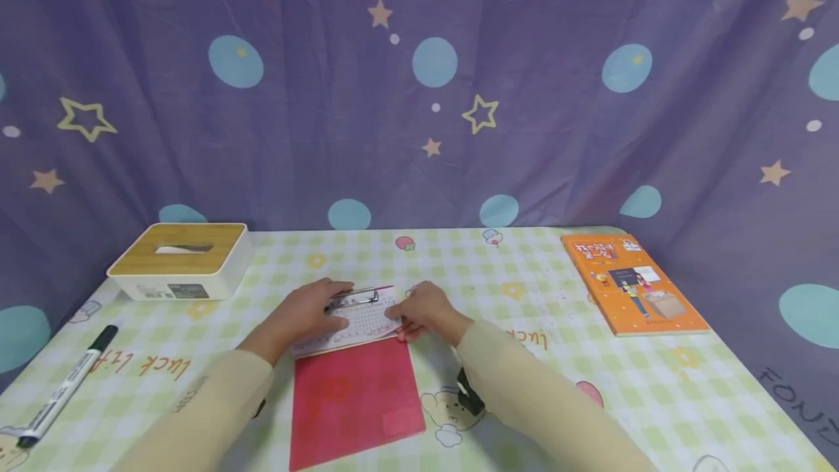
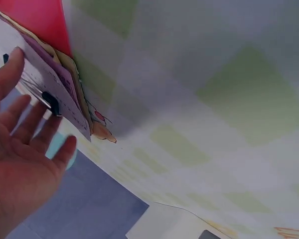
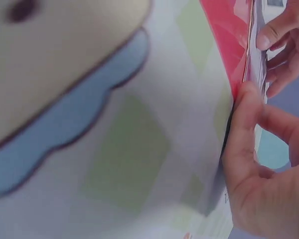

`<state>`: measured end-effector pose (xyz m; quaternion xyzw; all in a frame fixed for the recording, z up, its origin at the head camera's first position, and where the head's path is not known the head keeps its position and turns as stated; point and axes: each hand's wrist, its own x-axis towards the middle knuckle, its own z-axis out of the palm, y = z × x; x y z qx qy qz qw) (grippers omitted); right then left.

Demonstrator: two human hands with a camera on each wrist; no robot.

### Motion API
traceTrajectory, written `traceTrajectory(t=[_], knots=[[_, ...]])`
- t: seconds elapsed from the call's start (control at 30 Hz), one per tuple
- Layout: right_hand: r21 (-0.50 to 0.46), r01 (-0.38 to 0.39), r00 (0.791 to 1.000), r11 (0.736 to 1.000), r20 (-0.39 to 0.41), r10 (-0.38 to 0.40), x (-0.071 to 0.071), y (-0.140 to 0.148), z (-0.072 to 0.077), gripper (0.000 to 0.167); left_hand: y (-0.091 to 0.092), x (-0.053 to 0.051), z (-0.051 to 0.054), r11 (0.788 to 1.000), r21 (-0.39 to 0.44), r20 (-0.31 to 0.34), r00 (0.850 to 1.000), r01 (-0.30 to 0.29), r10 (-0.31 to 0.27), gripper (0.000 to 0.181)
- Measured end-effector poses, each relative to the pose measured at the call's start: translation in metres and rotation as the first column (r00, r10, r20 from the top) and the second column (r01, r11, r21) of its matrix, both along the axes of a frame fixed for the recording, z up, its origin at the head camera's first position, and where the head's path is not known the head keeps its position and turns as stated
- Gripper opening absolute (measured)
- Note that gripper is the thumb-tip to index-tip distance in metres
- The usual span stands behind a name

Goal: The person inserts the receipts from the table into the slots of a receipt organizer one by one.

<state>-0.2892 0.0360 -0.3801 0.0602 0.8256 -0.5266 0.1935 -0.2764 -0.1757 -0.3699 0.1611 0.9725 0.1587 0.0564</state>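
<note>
A red folder [image 1: 357, 399] lies on the table before me, with a metal clip [image 1: 354, 299] across its far end. White printed papers [image 1: 367, 323] lie over that end by the clip; the left wrist view shows purple and tan sheets among them. My left hand [image 1: 304, 312] is at the clip's left end, its thumb on the papers and its loosely spread fingers [image 2: 27, 119] touching or close beside the clip. With my right hand [image 1: 426, 312] I pinch the papers' right edge, thumb on top and fingers beneath. Part of the clip is hidden by my left hand.
A white tissue box [image 1: 183, 257] with a wooden lid stands at the back left. A marker [image 1: 68, 388] lies near the table's left edge. On the right is an orange book [image 1: 632, 286]. Behind the checked tablecloth [image 1: 524, 392] hangs a purple curtain [image 1: 419, 166].
</note>
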Motion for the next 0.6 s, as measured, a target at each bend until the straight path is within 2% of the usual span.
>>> traceTrajectory(t=[0.1,0.2,0.3,0.37,0.47,0.6], knots=[[-0.010,-0.049,0.999,0.999,-0.004,0.049,0.007,0.006,0.003,0.028,-0.003,0.010,0.001,0.998,-0.059,-0.029,1.000,-0.004,0.003,0.064],[0.013,-0.136,0.990,0.991,-0.023,0.136,0.015,0.010,0.006,0.028,-0.003,0.024,0.002,0.990,-0.136,-0.060,0.998,-0.035,0.027,0.068],[0.118,-0.216,0.971,0.969,-0.083,0.226,0.022,0.013,0.009,0.028,-0.002,0.039,0.003,0.980,-0.179,-0.055,0.995,-0.086,0.078,0.076],[0.252,-0.247,0.944,0.935,-0.155,0.291,0.027,0.014,0.011,0.028,-0.001,0.049,0.003,0.978,-0.187,-0.058,0.995,-0.095,0.086,0.077],[0.435,-0.240,0.895,0.868,-0.247,0.371,0.035,0.012,0.015,0.030,-0.003,0.059,0.004,0.978,-0.198,-0.041,0.998,-0.059,0.051,0.072],[0.546,-0.225,0.821,0.807,-0.340,0.458,0.044,0.009,0.017,0.023,-0.009,0.066,0.003,0.982,-0.191,0.035,0.999,0.004,0.003,0.072]])
